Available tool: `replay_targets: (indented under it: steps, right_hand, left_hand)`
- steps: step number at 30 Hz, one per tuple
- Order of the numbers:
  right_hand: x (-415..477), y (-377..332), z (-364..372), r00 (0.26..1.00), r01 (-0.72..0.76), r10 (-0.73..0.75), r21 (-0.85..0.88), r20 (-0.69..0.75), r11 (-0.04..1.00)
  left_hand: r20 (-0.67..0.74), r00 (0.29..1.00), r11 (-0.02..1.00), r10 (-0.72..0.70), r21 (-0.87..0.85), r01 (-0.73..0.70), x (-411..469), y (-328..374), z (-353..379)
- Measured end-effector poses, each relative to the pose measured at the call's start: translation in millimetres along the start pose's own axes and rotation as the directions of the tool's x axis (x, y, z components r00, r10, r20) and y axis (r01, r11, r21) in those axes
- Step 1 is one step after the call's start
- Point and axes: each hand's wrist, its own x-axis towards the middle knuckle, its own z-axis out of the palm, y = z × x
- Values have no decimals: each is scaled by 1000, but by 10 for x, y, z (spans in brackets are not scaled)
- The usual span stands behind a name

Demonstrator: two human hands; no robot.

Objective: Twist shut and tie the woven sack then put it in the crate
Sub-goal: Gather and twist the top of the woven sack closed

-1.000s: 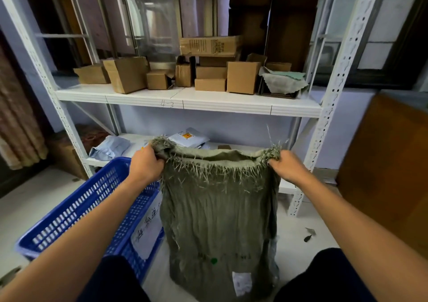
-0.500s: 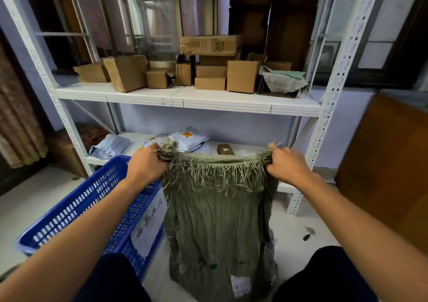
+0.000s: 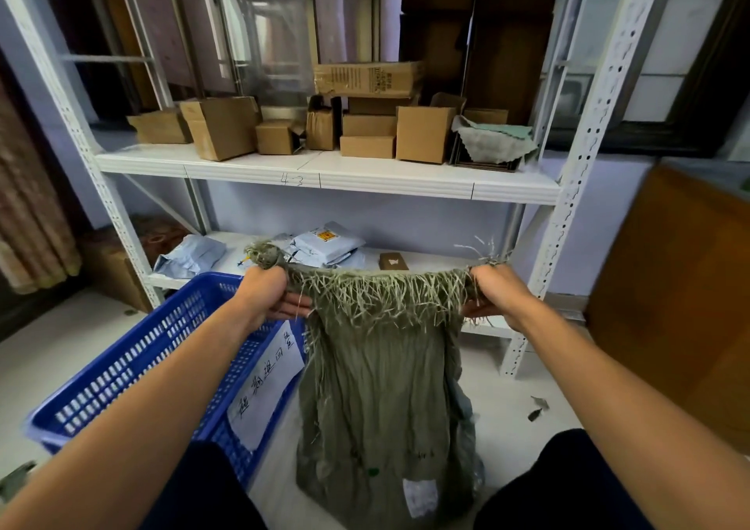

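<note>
An olive-green woven sack [image 3: 381,399] stands on the floor between my knees, its frayed top edge pulled out flat and taut. My left hand [image 3: 266,296] grips the left corner of the top, with a bunched tuft of sack sticking up above the fist. My right hand [image 3: 497,294] grips the right corner. Loose threads hang down from the stretched edge. A blue plastic crate [image 3: 134,371] with slotted walls and a handwritten paper label stands on the floor directly left of the sack, touching it.
A white metal shelving rack [image 3: 324,174] stands close in front, its upper shelf carrying cardboard boxes [image 3: 221,127] and a grey cloth [image 3: 493,139]. The lower shelf holds mailer bags [image 3: 324,243]. A brown wooden panel [image 3: 669,294] leans at the right. Curtains hang at far left.
The sack's mouth was open between my hands; now it is pulled flat and taut. My hands moved slightly apart and upward, and the left corner is bunched in my fist.
</note>
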Motion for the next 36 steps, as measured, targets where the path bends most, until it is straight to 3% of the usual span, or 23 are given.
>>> replay_targets:
  steps: [3, 5, 9, 14, 18, 21, 23, 26, 29, 31, 33, 36]
  right_hand:
    - [13, -14, 38, 999, 15, -18, 67, 48, 998]
    - [28, -7, 31, 992, 42, -49, 60, 115, 997]
    - [91, 96, 52, 982, 186, -168, -313, 82, 931]
    - [114, 171, 130, 901, 348, -434, -640, 25, 685]
    - [49, 128, 128, 836, 417, -540, -754, 99, 508]
    - [4, 80, 139, 825, 410, -540, -834, 166, 370]
    - [3, 79, 168, 838, 374, -521, -867, 163, 330]
    - [-25, 76, 192, 872, 320, -474, -876, 123, 361]
    - [-7, 86, 208, 882, 309, -461, -856, 95, 414]
    - [-3, 71, 241, 917, 256, -397, -821, 39, 511]
    - [-15, 33, 266, 956, 179, -290, -711, -36, 680]
    - [-35, 2, 291, 998, 40, -49, -280, -27, 959]
  left_hand:
    - [-37, 999, 984, -30, -175, 23, 23, -36, 63]
    - [-60, 998, 987, 9, -161, -18, 60, -76, 88]
    - [25, 976, 955, 218, 201, -218, 143, -158, 72]
    - [109, 954, 720, 278, 634, -283, 160, -258, 87]
    - [98, 921, 523, 378, 798, -300, 58, -242, 158]
    - [67, 875, 421, 479, 857, -296, 58, -206, 145]
    - [59, 839, 367, 540, 881, -298, 22, -156, 134]
    - [103, 806, 304, 583, 892, -334, -40, -81, 112]
    - [121, 794, 317, 596, 873, -372, -70, -59, 116]
    - [75, 807, 399, 586, 840, -368, -100, -63, 154]
    - [16, 848, 529, 529, 775, -345, -120, -83, 211]
    - [-95, 903, 720, 420, 640, -268, -90, -129, 272]
